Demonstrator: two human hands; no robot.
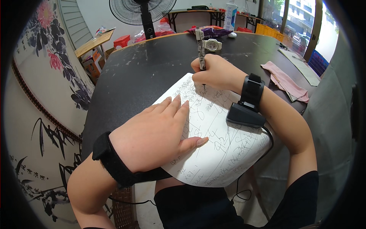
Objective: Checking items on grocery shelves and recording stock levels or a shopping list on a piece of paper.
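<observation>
A white sheet of paper (211, 123), covered with handwriting, lies on the dark table (125, 80) and hangs over its near edge. My left hand (154, 131) rests palm down on the paper's left side, fingers stretched out and thumb apart. Near the top of the sheet, my right hand (213, 71) grips a patterned pen (201, 48) held upright, its tip at the paper. A black strap is around each wrist; the right one carries a black box with a cable (270, 137), which runs down past the sheet's right edge.
Beyond my right hand are a white wristwatch (213, 45), a purple snack bag (214, 32), a white computer mouse (232, 35) and a white bottle (230, 15). A pink cloth (286, 81) and a notepad (300, 65) lie at the right. A black fan (145, 20) stands behind the table.
</observation>
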